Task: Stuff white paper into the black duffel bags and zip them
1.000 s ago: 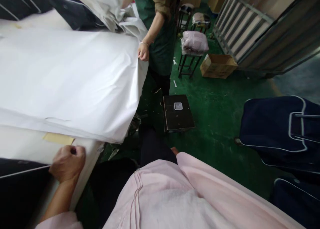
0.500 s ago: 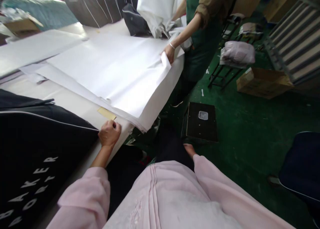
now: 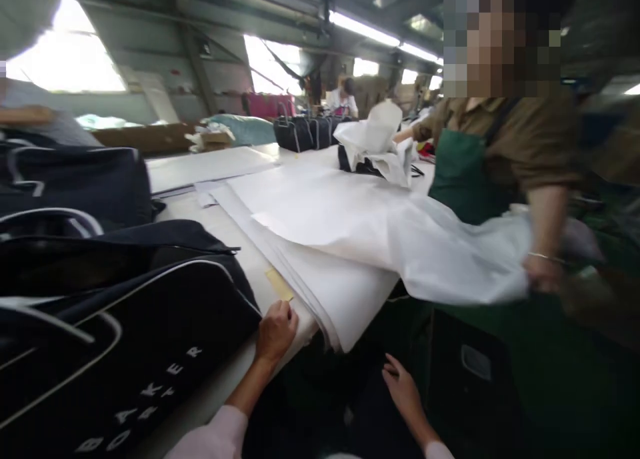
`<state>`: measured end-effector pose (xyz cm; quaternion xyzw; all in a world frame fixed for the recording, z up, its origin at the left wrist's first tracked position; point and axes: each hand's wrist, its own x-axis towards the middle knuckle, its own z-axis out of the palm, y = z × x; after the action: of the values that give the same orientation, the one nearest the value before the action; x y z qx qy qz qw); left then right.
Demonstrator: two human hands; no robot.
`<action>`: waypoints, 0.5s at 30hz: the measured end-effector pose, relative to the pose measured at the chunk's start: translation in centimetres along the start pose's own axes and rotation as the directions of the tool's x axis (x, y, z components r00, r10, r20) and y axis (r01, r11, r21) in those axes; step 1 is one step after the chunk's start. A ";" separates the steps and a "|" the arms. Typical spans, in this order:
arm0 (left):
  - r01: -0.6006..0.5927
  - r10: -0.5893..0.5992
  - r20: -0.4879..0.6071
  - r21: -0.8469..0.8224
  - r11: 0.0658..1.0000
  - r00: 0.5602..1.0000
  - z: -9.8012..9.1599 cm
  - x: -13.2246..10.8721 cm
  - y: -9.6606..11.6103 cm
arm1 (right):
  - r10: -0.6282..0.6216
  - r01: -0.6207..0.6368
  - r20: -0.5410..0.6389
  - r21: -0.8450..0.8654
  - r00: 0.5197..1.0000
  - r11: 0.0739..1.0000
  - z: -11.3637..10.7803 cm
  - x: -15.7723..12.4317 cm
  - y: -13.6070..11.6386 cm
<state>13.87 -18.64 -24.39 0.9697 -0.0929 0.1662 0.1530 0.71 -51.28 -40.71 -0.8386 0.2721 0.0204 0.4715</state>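
The person's left hand (image 3: 277,329) is resting at the edge of the desk (image 3: 190,209), just beside a yellow strip (image 3: 279,284) and near the corner of a black bag (image 3: 165,312). Its grip is staying together, fingers curling inward, and no thing is showing in it. The right hand (image 3: 400,382) is hovering below the desk edge, its fingers partly apart and holding nothing visible.

The large white sheet (image 3: 450,259) is lying partly over the desk and partly hanging in the air, where a co-worker's hand (image 3: 544,272) is gripping its outer end; this hand is appearing blurred.

The work is seeming about half done: one end of the sheet is being clear of the pile, while its other part is lying above the lower sheets (image 3: 345,299). Freeing this part is apparently remaining. The black bag is standing uncovered.
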 end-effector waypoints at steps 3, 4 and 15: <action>-0.010 0.010 0.006 -0.025 1.000 1.000 0.3 0.4 0.7 | 0.006 -0.008 0.040 0.046 0.999 0.999 1.5 1.2 1.7; -0.006 0.006 0.007 -0.030 1.000 1.000 0.4 0.5 0.7 | 0.007 -0.010 0.057 0.051 0.998 0.999 1.8 1.5 1.9; -0.014 0.020 0.060 -0.101 0.995 0.998 -0.1 -0.1 -1.9 | 0.153 -0.152 -0.099 0.009 0.983 0.988 -7.4 1.1 -1.7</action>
<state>14.17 -16.80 -24.87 0.9646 -0.1138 0.1328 0.1973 0.83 -57.00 -35.56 -0.8149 0.3586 0.0147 0.4552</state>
